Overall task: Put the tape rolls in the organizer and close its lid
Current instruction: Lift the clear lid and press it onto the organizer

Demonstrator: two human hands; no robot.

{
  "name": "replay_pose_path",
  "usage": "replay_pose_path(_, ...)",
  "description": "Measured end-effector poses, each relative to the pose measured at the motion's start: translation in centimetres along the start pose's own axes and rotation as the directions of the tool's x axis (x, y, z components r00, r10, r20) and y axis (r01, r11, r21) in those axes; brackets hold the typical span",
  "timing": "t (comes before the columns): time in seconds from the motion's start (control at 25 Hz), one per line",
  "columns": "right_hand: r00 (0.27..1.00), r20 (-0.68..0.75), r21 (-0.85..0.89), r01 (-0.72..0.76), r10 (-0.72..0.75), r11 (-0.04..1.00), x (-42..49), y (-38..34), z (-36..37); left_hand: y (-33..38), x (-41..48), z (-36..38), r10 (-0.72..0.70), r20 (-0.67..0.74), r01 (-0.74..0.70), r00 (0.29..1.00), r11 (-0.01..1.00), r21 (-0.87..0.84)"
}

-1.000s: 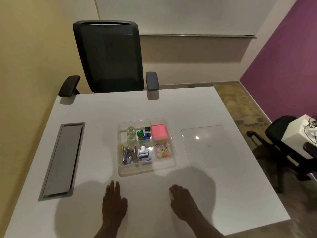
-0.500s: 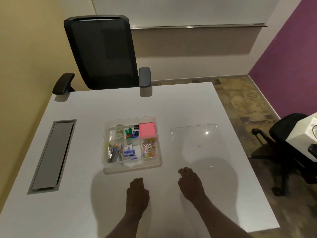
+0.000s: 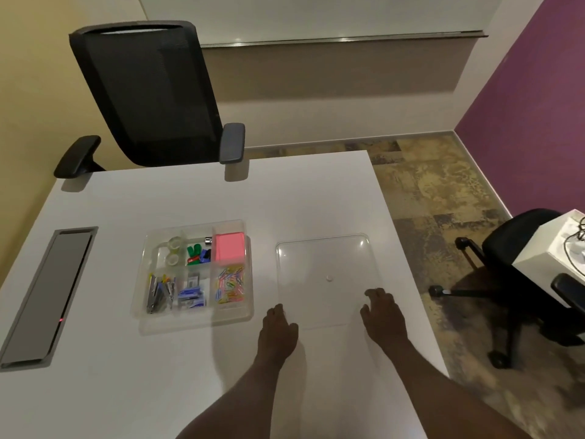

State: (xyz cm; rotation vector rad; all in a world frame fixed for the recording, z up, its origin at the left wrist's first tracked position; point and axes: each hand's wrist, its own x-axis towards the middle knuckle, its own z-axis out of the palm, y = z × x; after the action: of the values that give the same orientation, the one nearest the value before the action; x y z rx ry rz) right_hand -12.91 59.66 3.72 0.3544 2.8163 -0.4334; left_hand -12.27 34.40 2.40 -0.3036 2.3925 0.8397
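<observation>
So both hands are right at the near edge of the clear lid (image 3: 323, 280). The left hand (image 3: 278, 327) sits at its near-left corner and the right hand (image 3: 383, 315) at the near-right side, fingers curled down onto the plastic. Neither looks clamped on it yet; honestly I can't tell whether any fingertips have got under the rim.

The lid lies flat on the white surface (image 3: 158, 391), just right of the organizer (image 3: 196, 318), with a small gap between them. The tape rolls (image 3: 173, 251) are two clear ones, and they already sit in the organizer's far-left compartment, so I'd say that part is done and only the lid is left.

My tips for this step:
- A thin flat lid on a smooth top is hard to pick up, so slide it a bit or tip up one edge to get fingers underneath.
- Hold it at opposite sides so it stays level.
- Bring it over the organizer, line up the corners, then press down around the rim.
- Watch the pink notes (image 3: 229, 250); they look tall and might stop the lid seating.
</observation>
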Motion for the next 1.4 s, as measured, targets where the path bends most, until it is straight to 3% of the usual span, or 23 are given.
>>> replay_pose_path(0.24,0.982,0.097,0.121,-0.174,0.163,0.977,5.0,3.5,-2.4,3.1,3.1,0.0,-0.145,-0.066,0.138,0.987,0.986,-0.094)
replay_pose_path(0.44,0.968,0.205,0.196,-0.185,0.144,0.963,7.3,3.5,-1.8,4.2,5.0,-0.3,-0.199,-0.135,0.178,0.971,0.972,-0.154)
replay_pose_path(0.68,0.969,0.141,0.355,-0.239,0.201,0.904,8.3,3.1,-0.9,4.2,6.3,-0.2,-0.339,-0.230,0.213,0.912,0.872,-0.441)
replay_pose_path(0.96,0.917,0.027,0.507,-0.356,0.399,0.785,8.2,3.2,-1.2,5.5,4.5,-0.9,-0.382,-0.358,0.090,0.852,0.781,-0.618)
replay_pose_path(1.12,0.928,-0.048,0.531,-0.289,0.369,0.797,7.5,1.8,-1.9,4.4,3.4,-2.7,-0.339,-0.445,-0.014,0.829,0.782,-0.623)
replay_pose_path(1.4,0.932,-0.297,0.541,-0.016,0.208,0.841,6.7,-6.5,-4.7,0.6,2.2,-11.0,-0.292,-0.556,-0.150,0.778,0.773,-0.616)
